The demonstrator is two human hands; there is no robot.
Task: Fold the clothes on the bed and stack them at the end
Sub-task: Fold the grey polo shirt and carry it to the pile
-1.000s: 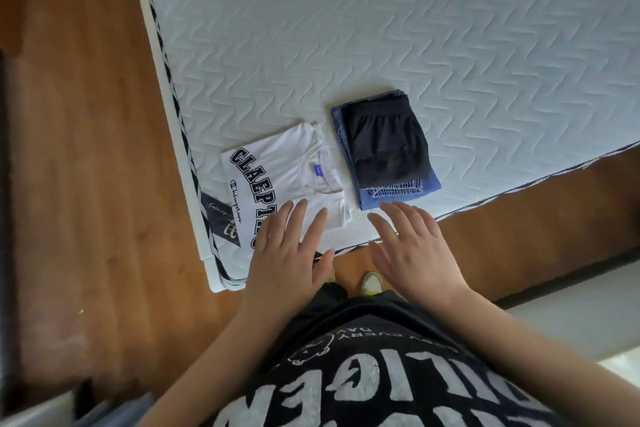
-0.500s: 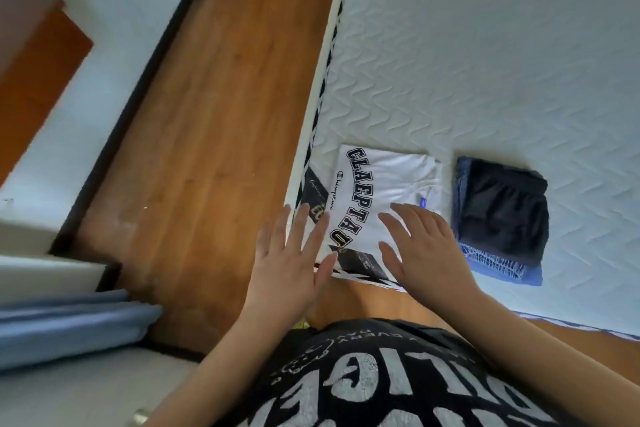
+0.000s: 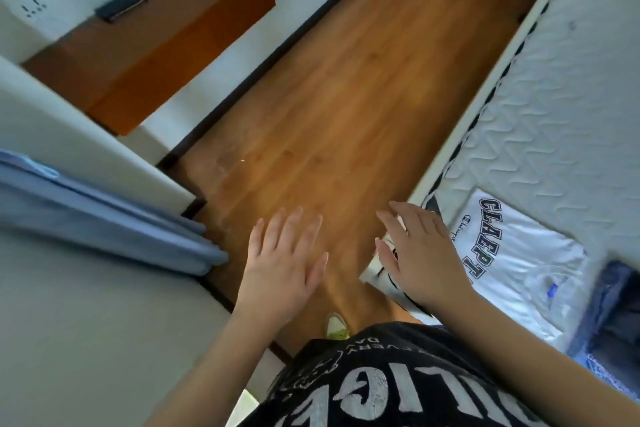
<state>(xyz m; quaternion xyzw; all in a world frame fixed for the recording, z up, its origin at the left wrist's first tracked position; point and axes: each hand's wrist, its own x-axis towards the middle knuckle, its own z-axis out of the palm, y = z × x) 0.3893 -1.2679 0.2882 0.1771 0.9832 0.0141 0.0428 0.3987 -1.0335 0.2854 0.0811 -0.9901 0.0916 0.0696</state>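
View: it has swung away from the bed point(image 3: 554, 107) toward the wooden floor point(image 3: 346, 97); a second ago the mattress filled the picture, now it sits only along the 3 o'clock edge.
White T-shirt point(image 3: 519, 253): folded, print up, on the bed corner at about 4 o'clock, in the same spot on the mattress as before.
Dark folded pile point(image 3: 616, 308): just beside the shirt at 4 o'clock, half cut off by the picture edge and blurred; it has not been moved.
Left hand point(image 3: 280, 270): fingers spread and straight, holding nothing, now over the floor where a second ago it was over the shirt.
Right hand point(image 3: 419, 256): flat and empty, over the bed's corner, its outer edge overlapping the shirt's near side.
Meaning: both hands have left the clothes, so the folding looks finished, but the shirt and the pile lie side by side, not yet stacked.
Elsewhere: a blue folded cloth point(image 3: 104, 218) at 9 o'clock, a wooden shelf point(image 3: 166, 31) at 11 o'clock.
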